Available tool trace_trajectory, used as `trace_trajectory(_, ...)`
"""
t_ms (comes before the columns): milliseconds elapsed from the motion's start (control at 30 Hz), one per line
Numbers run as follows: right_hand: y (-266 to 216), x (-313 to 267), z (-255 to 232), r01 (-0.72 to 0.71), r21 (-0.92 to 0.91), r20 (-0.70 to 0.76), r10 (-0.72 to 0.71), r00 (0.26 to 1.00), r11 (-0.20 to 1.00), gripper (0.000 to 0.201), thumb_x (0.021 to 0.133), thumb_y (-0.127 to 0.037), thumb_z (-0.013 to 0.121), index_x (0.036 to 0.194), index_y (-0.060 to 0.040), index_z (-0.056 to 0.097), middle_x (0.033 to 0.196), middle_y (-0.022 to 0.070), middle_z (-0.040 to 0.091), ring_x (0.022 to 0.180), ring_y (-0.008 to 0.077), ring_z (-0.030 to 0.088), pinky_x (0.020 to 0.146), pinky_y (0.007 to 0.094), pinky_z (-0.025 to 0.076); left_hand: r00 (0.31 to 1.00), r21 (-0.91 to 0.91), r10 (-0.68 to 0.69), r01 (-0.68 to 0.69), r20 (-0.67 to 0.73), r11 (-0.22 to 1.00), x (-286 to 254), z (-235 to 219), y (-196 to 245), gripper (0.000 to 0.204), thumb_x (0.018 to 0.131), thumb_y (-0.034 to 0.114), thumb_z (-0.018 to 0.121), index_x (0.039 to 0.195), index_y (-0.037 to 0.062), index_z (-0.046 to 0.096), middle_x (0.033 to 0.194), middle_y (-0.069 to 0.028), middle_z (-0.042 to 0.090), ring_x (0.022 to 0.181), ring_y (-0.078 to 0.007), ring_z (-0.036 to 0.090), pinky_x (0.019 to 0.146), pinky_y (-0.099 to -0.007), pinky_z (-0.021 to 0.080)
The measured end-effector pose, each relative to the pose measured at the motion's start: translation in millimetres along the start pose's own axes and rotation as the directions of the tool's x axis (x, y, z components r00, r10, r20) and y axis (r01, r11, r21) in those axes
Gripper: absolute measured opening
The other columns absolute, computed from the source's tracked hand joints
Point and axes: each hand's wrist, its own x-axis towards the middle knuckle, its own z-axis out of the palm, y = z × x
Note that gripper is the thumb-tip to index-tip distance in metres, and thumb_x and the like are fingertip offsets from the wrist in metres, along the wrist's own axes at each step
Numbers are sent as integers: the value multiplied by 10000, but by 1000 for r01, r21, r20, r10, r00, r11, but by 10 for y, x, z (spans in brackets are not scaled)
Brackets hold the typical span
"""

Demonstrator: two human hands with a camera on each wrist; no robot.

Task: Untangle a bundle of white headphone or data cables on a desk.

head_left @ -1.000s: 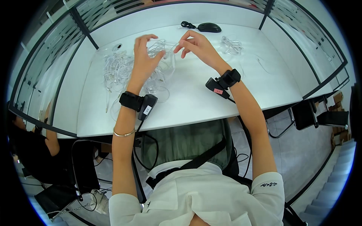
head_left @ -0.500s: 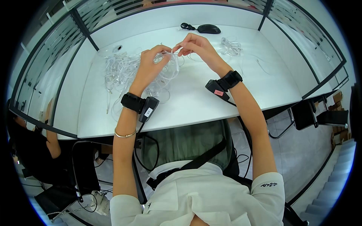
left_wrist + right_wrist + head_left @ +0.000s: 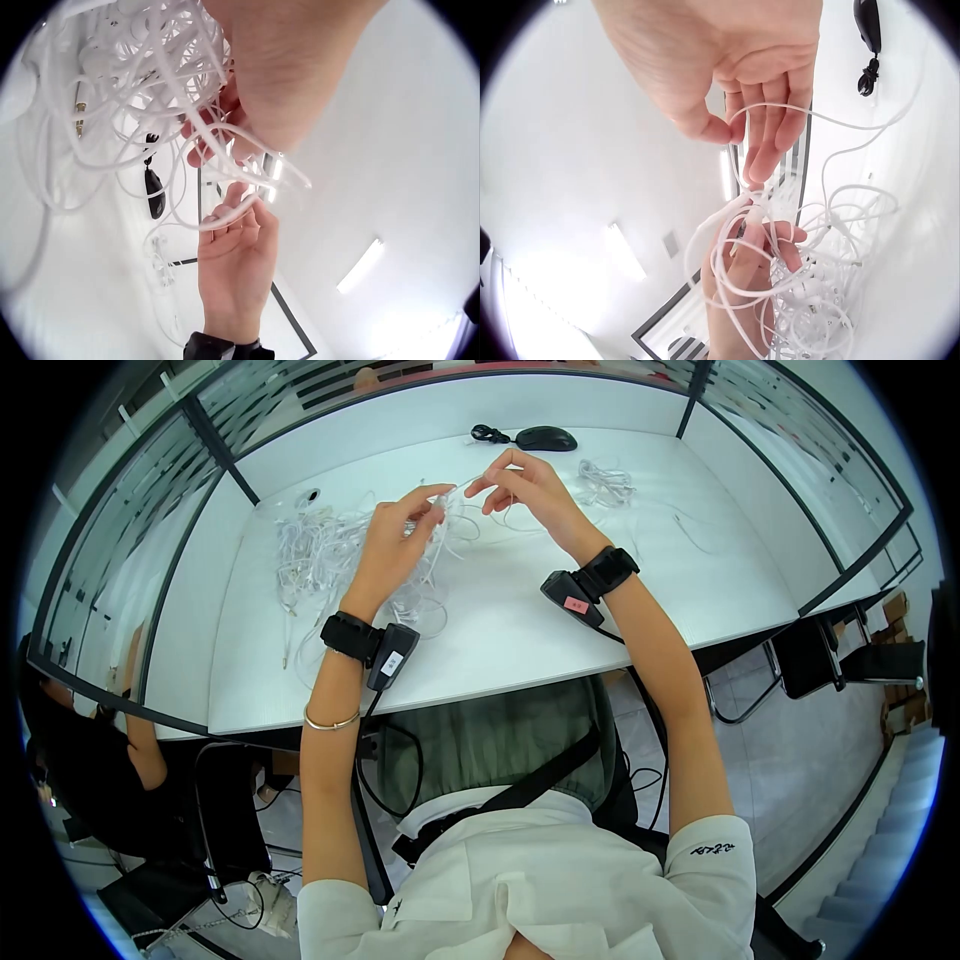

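White cables lie in a tangled heap on the left half of the white desk. Above the heap's right edge, my left hand pinches a bunch of looped white cable between thumb and fingers; loops hang around it in the right wrist view. My right hand is just to its right, thumb and index finger pinching a single thin white cable that runs between the hands and trails off across the desk. Metal plug ends show among the strands in the left wrist view.
A black mouse with a bundled cord lies at the desk's back. Right of my right hand is a smaller cable coil. Low partitions enclose the desk. Another person sits at the left.
My hands came together from apart, then my left hand shifted slightly left and down. A thin cable now stretches between them, and the raised loops have moved left with my left hand.
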Motion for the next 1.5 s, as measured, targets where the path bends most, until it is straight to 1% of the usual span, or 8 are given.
trace_trajectory(267, 10, 0, 3, 25, -24, -49, -26, 998, 999, 154, 927, -229, 513, 906, -77, 527, 918, 121, 692, 678, 132, 641, 663, 241, 466, 989, -32, 44, -49, -139, 998, -18, 36, -37, 366, 792, -18, 533, 1151, 45, 570, 738, -67, 629, 696, -121, 567, 710, -244, 447)
trace_trajectory(467, -3, 19, -194, 51, 32, -378, -35, 925, 998, 176, 910, -223, 522, 954, -54, 545, 920, 142, 686, 678, 118, 609, 682, 241, 466, 967, 63, 228, -222, -113, 973, 20, -56, -71, 158, 744, 21, 494, 846, -12, 611, 685, -88, 634, 690, -150, 611, 647, -250, 459)
trace_trajectory(600, -27, 1, -348, 41, -70, -450, -68, 890, 997, 205, 891, -225, 528, 996, -49, 534, 921, 131, 690, 656, 125, 600, 651, 239, 437, 986, -87, 84, -97, -141, 991, -23, -108, -130, 141, 766, 47, 456, 741, -18, 578, 626, -70, 570, 652, -118, 565, 591, -262, 435)
trace_trajectory(800, 107, 0, -144, -36, -261, -115, 6, 993, 965, 341, 853, -261, 583, 1142, -95, 515, 906, 69, 702, 755, 120, 591, 703, 253, 445, 975, -189, -89, 50, -201, 981, -59, -60, 26, 127, 847, 65, 457, 818, 33, 576, 581, 7, 523, 534, -40, 462, 520, -193, 360)
trace_trajectory(933, 153, 19, -37, 76, -596, 257, 100, 961, 799, 352, 857, -391, 593, 1058, -109, 659, 1015, 36, 669, 832, 169, 546, 749, 302, 451, 978, -165, -120, 92, -171, 982, -54, -67, -2, 115, 847, 61, 472, 874, 48, 582, 609, 12, 542, 521, -18, 443, 492, -171, 336)
trace_trajectory(1100, 221, 98, 166, -94, -589, 258, 296, 920, 802, 340, 854, -405, 586, 956, -101, 701, 751, 35, 666, 716, 137, 558, 688, 288, 432, 956, -133, -109, 75, -271, 988, -52, -70, 14, 140, 849, 59, 478, 943, 46, 581, 693, -16, 599, 497, -21, 454, 425, -190, 323)
trace_trajectory(1267, 115, 40, 115, -38, -440, 197, 138, 971, 897, 280, 884, -318, 566, 898, -80, 714, 737, 1, 656, 664, 72, 518, 573, 229, 382, 900, -45, -185, 182, -396, 982, -75, -107, 111, 166, 841, 92, 510, 982, 34, 579, 736, -49, 660, 449, -72, 492, 424, -214, 357)
trace_trajectory(1500, 0, 25, 69, 17, -363, -22, -27, 999, 932, 249, 908, -266, 563, 903, -68, 714, 719, -43, 606, 567, 24, 398, 508, 200, 312, 937, 410, 76, 75, -340, 909, -61, -71, -64, 230, 730, 144, 630, 959, 137, 633, 888, 11, 592, 621, -125, 528, 759, -313, 384)
